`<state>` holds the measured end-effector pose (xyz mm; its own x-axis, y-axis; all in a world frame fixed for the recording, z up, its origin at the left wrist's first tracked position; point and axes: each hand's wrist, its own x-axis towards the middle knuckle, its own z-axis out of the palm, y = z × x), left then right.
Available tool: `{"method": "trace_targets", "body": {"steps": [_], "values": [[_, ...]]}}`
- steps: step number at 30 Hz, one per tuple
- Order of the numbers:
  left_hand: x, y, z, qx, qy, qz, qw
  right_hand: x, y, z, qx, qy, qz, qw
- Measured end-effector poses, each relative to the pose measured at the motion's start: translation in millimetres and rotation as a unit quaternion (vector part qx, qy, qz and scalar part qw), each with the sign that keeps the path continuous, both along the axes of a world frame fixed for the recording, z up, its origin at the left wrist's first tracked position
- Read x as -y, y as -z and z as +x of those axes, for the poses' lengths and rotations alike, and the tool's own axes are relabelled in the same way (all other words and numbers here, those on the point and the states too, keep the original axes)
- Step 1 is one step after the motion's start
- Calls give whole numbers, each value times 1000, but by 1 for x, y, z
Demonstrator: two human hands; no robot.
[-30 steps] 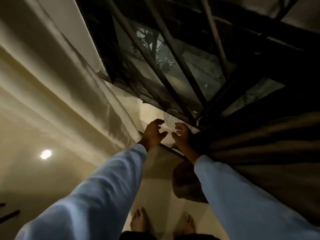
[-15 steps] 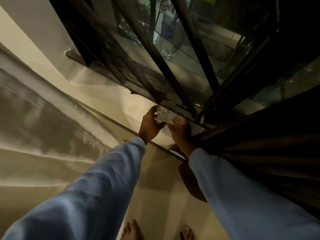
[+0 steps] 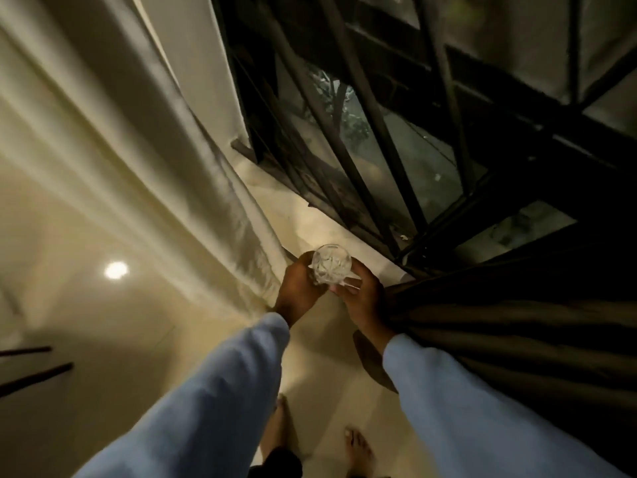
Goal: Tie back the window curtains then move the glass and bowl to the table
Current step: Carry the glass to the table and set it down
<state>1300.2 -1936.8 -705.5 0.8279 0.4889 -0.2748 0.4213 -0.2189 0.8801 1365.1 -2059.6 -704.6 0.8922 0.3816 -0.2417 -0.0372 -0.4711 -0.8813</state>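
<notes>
While gripping the clear cut-crystal glass (image 3: 331,269) with left hand (image 3: 299,293) and right hand (image 3: 362,300) both curled round it, holding it near the pale window sill (image 3: 327,229). Likely glass-carrying step; next, turn tableward, keeping it upright.

Both arms (image 3: 213,391) reach out to 12 o'clock. Your L hand (image 3: 298,293) grips the glass (image 3: 331,265) from its 8 o'clock, R hand (image 3: 363,303) from 4 o'clock, fingers curled.
</notes>
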Motion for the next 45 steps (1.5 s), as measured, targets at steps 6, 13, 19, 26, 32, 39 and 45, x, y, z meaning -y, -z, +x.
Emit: {"method": "trace_targets", "body": {"steps": [6, 13, 19, 26, 32, 39, 45], "values": [[-4, -129, -64, 32, -46, 23, 998, 4, -132, -38, -3, -113, 11, 994], [6, -268, -169, 56, -142, 58, 987, 0, -252, -90, -21, -266, 70, 961], [10, -356, -260, 100, -232, 97, 963, -37, -323, -149, -62, -377, 138, 914], [-7, -400, -392, 112, -315, 139, 932, -104, -372, -262, -53, -518, 181, 835], [-16, -424, -506, 153, -388, 171, 893, -153, -395, -380, -56, -565, 214, 795], [-33, -442, -625, 141, -442, 209, 861, -201, -408, -502, -58, -626, 230, 743], [-41, -445, -699, 137, -506, 219, 823, -235, -411, -586, -55, -681, 221, 696]]}}
